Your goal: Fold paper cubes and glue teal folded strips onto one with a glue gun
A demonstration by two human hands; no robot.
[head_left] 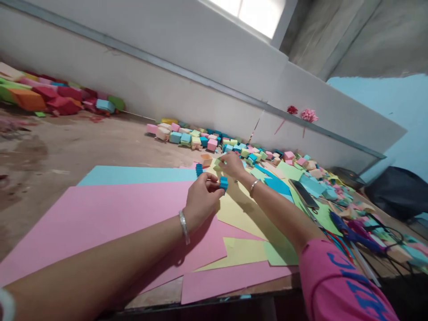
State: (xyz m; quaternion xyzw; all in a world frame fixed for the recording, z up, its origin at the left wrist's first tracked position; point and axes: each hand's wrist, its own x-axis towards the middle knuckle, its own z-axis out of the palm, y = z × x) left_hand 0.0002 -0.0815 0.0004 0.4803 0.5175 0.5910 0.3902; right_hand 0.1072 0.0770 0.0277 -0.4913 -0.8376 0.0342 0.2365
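Observation:
Between the thumb and fingers of my left hand (204, 192) is a small blue paper box (224, 183), held above the pink and yellow sheets. My right hand (232, 165) reaches farther out, its fingers bent together beside a small light green paper piece (217, 164). Whether the fingers grip that piece is unclear. A folded blue paper strip (199, 170) lies just beyond my left hand. Near it stands an open peach paper box (206, 159). Large pink sheets (120, 214) and a yellow sheet (239, 209) spread out beneath both hands.
Many small coloured paper boxes (185, 138) line the wall, with larger ones (63, 100) at far left. On the right lie a phone (303, 194), scissors (314, 218), a blue glue gun (354, 234) with cables, and paper scraps. A black bag (391, 194) sits at far right.

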